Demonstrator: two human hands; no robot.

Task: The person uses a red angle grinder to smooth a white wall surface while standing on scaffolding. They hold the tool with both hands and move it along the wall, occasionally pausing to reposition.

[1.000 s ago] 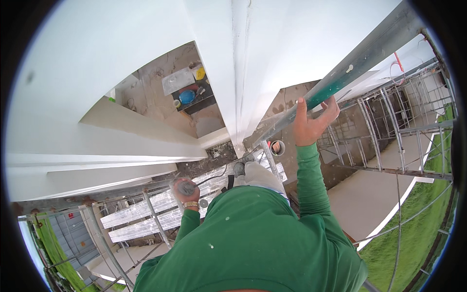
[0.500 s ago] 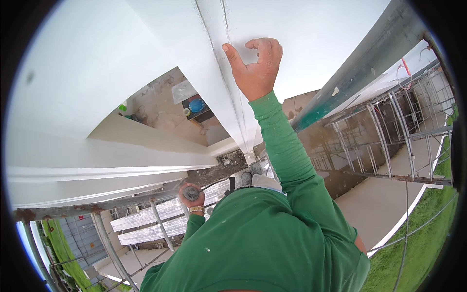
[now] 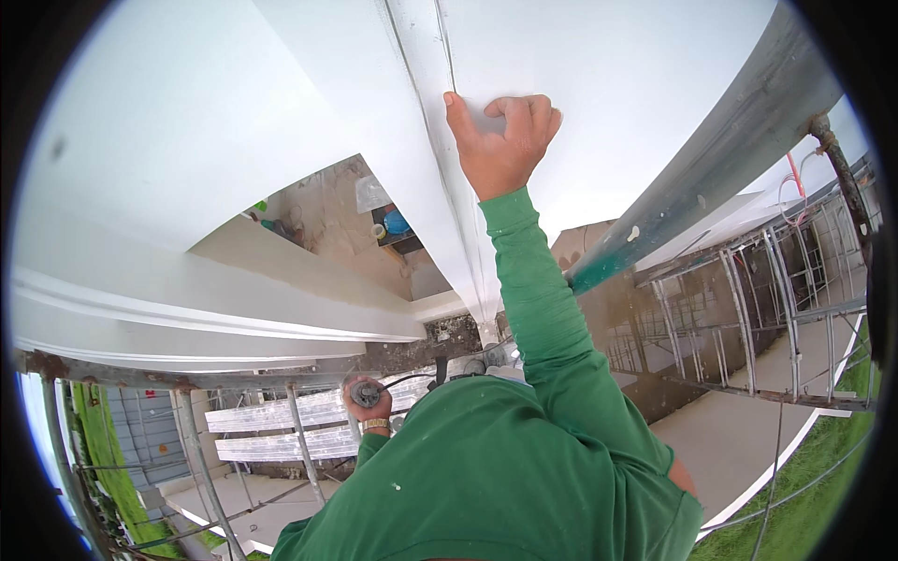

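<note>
My right hand (image 3: 510, 145) is raised against a white wall panel (image 3: 608, 84). Its thumb is stretched out, the tip at a narrow groove (image 3: 447, 51) running along the panel's edge. The other fingers are bent and stand apart from the thumb, with nothing visible between them. Low at my left side, my left hand (image 3: 360, 404) is closed around a grey, rounded object (image 3: 367, 393). A dark cord or thin rod (image 3: 409, 377) runs from it toward my waist; the object's lower part is hidden in the palm.
A grey metal pipe (image 3: 692, 159) slants past my right arm. Scaffold frames (image 3: 748, 299) stand at the right, and a railing (image 3: 196, 381) crosses at the left. Through an opening in the white wall, a blue item (image 3: 397, 222) shows below. Long pale planks (image 3: 281, 416) lie beyond the railing.
My right hand appears slightly lower in view, with its thumb at the groove and its fingers more bent. My left hand keeps its hold on the grey object. The view has shifted slightly.
</note>
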